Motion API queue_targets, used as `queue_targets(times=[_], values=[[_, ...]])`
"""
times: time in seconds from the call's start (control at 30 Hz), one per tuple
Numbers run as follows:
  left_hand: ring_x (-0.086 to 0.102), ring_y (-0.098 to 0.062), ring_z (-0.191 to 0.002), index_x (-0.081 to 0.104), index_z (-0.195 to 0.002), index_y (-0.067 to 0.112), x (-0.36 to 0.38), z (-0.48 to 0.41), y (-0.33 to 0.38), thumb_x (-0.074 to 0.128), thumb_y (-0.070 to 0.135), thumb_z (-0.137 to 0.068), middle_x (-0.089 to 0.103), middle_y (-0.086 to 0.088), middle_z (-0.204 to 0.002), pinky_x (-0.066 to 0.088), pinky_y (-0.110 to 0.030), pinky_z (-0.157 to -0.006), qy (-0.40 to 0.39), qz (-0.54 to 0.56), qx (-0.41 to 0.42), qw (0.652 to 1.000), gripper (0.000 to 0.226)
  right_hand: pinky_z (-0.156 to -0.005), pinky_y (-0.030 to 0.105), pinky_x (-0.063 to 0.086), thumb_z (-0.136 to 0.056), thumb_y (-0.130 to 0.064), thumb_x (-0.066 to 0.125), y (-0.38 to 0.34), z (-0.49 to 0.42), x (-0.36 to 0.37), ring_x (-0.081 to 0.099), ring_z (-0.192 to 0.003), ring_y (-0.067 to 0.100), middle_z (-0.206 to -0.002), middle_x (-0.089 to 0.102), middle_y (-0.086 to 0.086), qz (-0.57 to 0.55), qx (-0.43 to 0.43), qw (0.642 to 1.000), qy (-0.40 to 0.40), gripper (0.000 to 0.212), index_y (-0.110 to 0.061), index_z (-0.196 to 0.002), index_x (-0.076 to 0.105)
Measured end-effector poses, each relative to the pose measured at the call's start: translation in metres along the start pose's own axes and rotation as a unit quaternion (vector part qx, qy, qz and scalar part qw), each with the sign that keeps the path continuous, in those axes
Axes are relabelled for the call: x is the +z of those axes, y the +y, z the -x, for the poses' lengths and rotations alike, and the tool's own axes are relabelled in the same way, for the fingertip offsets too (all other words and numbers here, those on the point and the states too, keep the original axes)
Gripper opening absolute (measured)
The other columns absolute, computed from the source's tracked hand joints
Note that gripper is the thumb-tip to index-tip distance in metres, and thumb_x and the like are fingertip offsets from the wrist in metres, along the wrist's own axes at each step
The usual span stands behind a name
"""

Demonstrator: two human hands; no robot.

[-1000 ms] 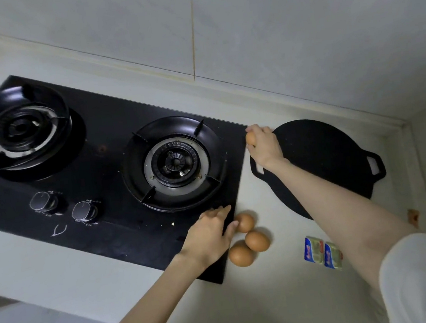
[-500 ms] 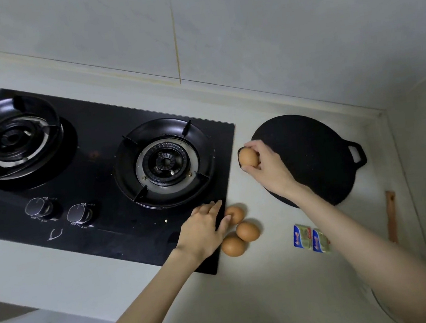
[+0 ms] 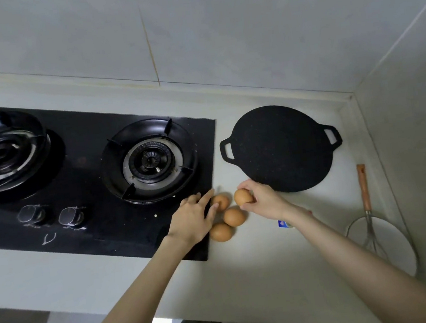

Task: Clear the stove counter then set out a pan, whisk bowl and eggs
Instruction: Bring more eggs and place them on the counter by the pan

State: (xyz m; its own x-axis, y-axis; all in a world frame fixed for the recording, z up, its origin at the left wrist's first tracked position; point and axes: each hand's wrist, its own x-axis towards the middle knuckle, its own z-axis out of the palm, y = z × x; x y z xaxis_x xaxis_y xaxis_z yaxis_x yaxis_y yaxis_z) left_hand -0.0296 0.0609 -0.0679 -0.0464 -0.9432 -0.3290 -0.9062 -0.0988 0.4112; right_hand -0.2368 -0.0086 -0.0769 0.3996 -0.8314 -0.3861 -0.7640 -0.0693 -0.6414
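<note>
Moving away from the round black pan (image 3: 280, 148), the right hand (image 3: 263, 204) pinches a brown egg (image 3: 242, 197) beside three grouped eggs (image 3: 233, 217); the left hand (image 3: 192, 220), seemingly flat-fingered, steadies them. Eggs nearly set out.

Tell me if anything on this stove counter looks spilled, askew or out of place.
A few pale crumbs lie on the black glass stove top before the right burner. Three loose brown eggs beside it might roll; nothing else stands out.

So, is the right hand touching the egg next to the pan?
Touching. The head view shows the right hand with its fingers curled round the egg.
</note>
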Motion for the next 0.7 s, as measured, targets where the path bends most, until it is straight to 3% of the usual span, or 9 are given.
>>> queue_targets(times=[0.23, 0.7], values=[[0.034, -0.025, -0.136, 0.026, -0.149, 0.038, 0.0031, -0.0025, -0.0039, 0.034, 0.047, -0.100, 0.040, -0.007, -0.148, 0.037, -0.036, -0.107, -0.006, -0.003, 0.007, 1.000, 0.051, -0.086, 0.022, 0.039, -0.082, -0.021, 0.070, -0.0007, -0.0053, -0.0001, 0.049, -0.108, 0.012, -0.126, 0.050, 0.000, -0.023, 0.027, 0.999, -0.021, 0.049, -0.021, -0.128, 0.052], [0.030, -0.023, -0.139, 0.025, -0.148, 0.044, 0.0018, -0.0002, -0.0015, 0.031, 0.049, -0.100, 0.035, -0.004, -0.151, 0.040, -0.036, -0.103, -0.010, -0.024, 0.006, 1.000, 0.049, -0.091, 0.027, 0.046, -0.081, -0.025, 0.072, -0.0074, -0.0079, 0.0022, 0.054, -0.110, 0.015, -0.121, 0.056, 0.000, -0.050, 0.048, 0.997, -0.021, 0.049, -0.018, -0.125, 0.053]])
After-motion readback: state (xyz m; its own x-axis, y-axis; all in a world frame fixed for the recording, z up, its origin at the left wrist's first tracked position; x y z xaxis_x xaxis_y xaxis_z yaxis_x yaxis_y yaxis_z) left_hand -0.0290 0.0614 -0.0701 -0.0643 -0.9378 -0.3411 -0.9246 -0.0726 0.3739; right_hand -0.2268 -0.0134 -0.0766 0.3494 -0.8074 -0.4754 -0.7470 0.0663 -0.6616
